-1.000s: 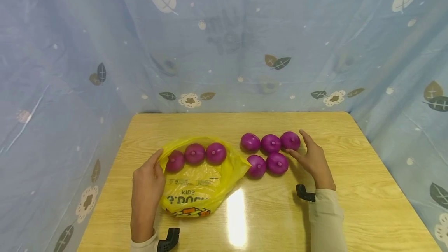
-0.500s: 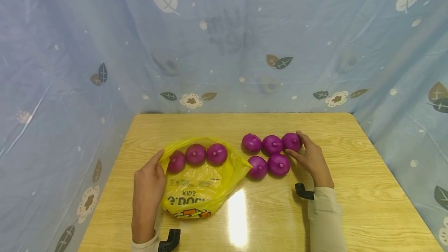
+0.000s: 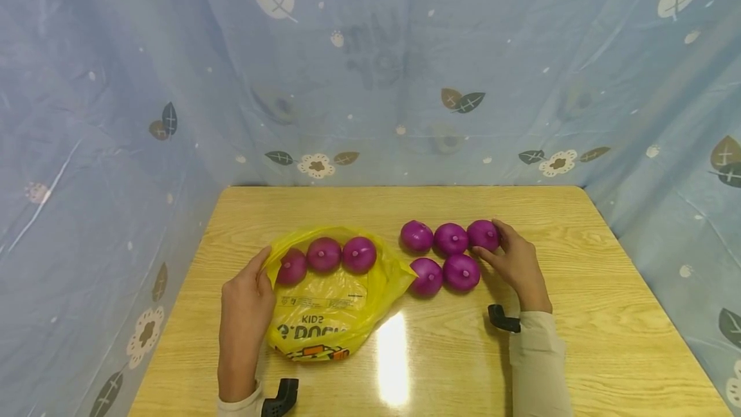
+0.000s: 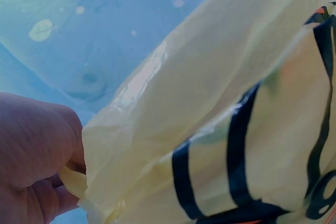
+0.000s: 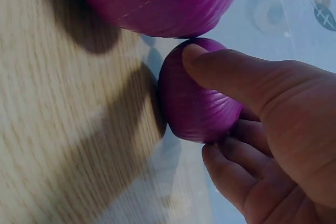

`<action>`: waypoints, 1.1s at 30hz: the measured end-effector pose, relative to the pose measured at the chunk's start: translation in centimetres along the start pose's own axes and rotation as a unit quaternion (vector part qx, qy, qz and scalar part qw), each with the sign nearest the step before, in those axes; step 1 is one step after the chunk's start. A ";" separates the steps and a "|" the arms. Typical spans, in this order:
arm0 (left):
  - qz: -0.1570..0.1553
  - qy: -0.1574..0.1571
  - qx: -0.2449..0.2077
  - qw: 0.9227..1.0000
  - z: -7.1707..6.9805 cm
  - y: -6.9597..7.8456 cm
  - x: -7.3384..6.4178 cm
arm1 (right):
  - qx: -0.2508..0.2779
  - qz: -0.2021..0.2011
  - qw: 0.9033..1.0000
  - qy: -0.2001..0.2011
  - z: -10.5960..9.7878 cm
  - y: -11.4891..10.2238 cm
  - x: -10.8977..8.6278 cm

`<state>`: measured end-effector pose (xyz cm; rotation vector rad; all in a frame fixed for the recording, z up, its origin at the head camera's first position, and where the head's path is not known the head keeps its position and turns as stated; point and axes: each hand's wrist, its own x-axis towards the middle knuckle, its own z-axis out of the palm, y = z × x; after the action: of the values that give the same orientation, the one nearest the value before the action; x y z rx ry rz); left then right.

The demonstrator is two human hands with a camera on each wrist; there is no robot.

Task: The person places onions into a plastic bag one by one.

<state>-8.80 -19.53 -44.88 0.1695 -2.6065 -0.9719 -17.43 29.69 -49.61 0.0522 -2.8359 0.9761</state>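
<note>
My left hand pinches the left rim of a yellow plastic bag, which lies with its mouth spread wide. Three red onions show inside the bag, in a row near its far side. In the left wrist view, the bag's printed wall hides part of the left fingers. At the far right of the loose onions, my right hand grips one red onion. The right wrist view has the thumb lying across that onion and fingers curled underneath; it still seems to be on the table.
Several other red onions stand close together in two rows, among them a front one and a back-left one. The bag's right tip touches the front-left onion. A blue patterned curtain surrounds the wooden table.
My right hand has closed in on the far-right onion, fingers now against it where earlier there was a gap. The left hand and bag have stayed put.
</note>
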 end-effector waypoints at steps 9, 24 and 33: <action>-0.005 -0.003 0.002 1.000 -0.2 -0.1 -0.2 | 0.013 -0.028 0.999 0.031 -1.6 -1.6 -0.2; 0.012 0.009 0.003 1.000 -0.2 0.0 -0.1 | 0.043 -0.117 0.992 0.012 -4.7 -10.5 -0.1; 0.014 0.006 0.003 1.000 -0.1 0.0 -0.2 | 0.062 -0.210 0.976 -0.013 -3.9 -16.6 -0.3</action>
<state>-8.61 -19.60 -44.85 0.1386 -2.5932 -0.9516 -15.39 19.00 -36.45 0.6529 -2.6160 1.0484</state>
